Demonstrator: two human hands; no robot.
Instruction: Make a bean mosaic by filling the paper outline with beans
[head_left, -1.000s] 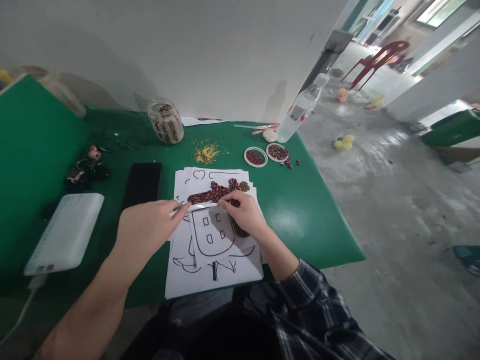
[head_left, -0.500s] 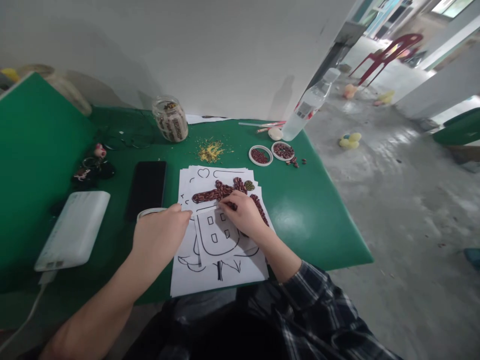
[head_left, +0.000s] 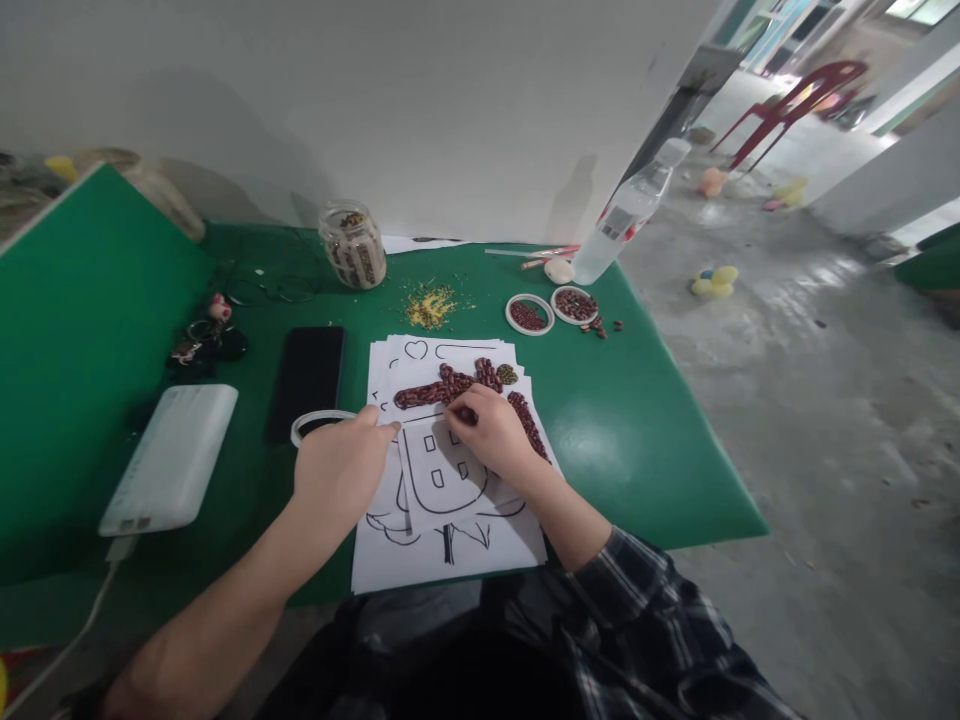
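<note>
On a stack of white paper sheets (head_left: 382,560) with black line drawings, dark red beans (head_left: 420,395) fill a long outlined shape. A round patch of green beans (head_left: 508,374) and another strip of red beans (head_left: 530,425) lie to the right. My right hand (head_left: 487,430) rests by the lower edge of the bean shape, thumb and fingertips pinched together; anything between them is too small to make out. My left hand (head_left: 341,460) is curled at the paper's left edge, thumb toward the sheets. A white round rim (head_left: 300,425) shows behind it, partly hidden; whether the hand holds it is unclear.
Two lids of beans (head_left: 529,314) sit behind the paper, near a tilted-looking water bottle (head_left: 626,220). Yellow crumbs (head_left: 431,306) lie beside a glass jar (head_left: 352,245). At left are a black phone (head_left: 307,375), a white power bank (head_left: 171,455) and keys (head_left: 206,340).
The whole view has shifted slightly, so things appear a little farther right. Both hands keep nearly the same place over the paper, the right one still pinched by the beans.
</note>
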